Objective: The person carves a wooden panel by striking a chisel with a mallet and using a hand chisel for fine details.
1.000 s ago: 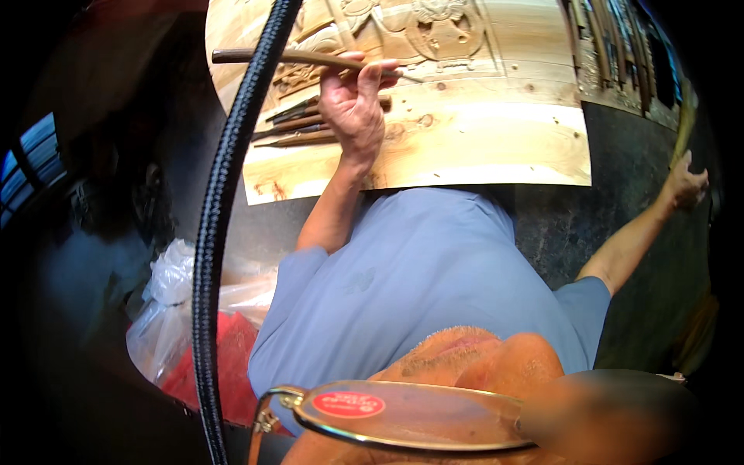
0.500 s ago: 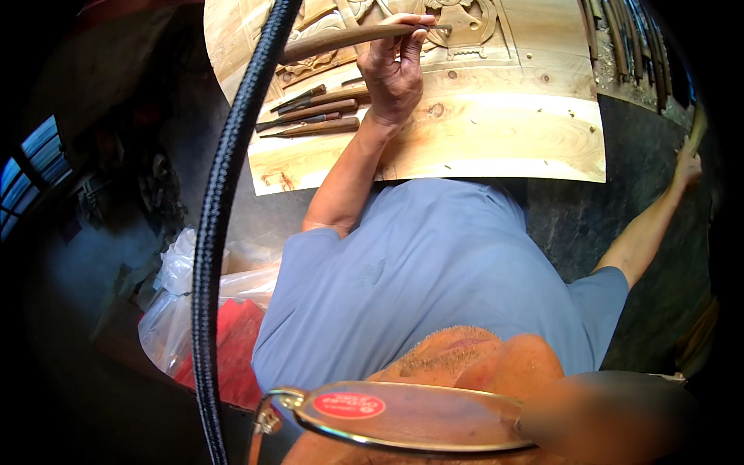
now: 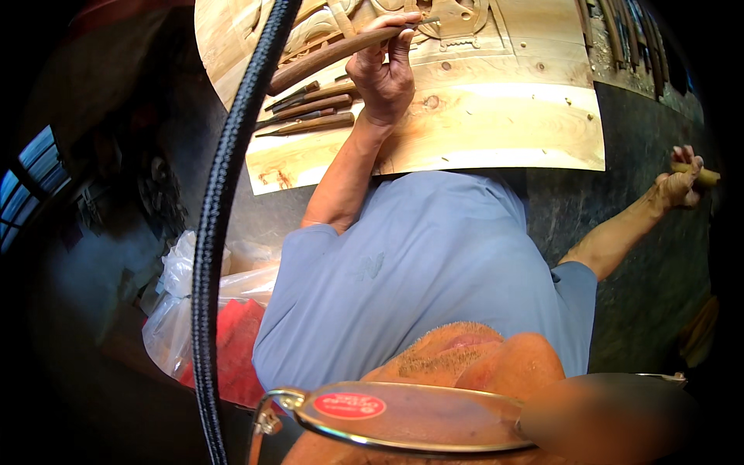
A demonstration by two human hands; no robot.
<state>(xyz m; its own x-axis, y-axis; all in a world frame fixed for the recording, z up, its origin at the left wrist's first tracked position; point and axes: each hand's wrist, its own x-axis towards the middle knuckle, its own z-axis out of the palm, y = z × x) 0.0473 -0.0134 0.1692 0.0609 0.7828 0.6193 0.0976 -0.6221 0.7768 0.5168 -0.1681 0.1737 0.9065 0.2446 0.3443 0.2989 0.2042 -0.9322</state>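
My left hand (image 3: 381, 81) is closed around a carving chisel (image 3: 333, 58) with a long brown wooden handle. Its thin metal tip points right, over the carved relief of a pale wooden panel (image 3: 511, 128). Below that handle, several chisels (image 3: 314, 107) with wooden handles lie side by side on the panel. Out at the far right, away from the panel, my right hand (image 3: 680, 184) grips a pale wooden stick (image 3: 707, 177). Only part of the stick shows, so its full shape cannot be made out.
More long-handled tools (image 3: 624, 35) lie in a row on a surface at the upper right, among wood chips. A black braided cable (image 3: 213, 232) crosses the view at left. Beyond it sit a clear plastic bag (image 3: 174, 310) and a red cloth or sack (image 3: 232, 341).
My right hand has come lower and turned, so the stick now points sideways rather than upward. My left hand has shifted slightly left, and the chisel slants more steeply.
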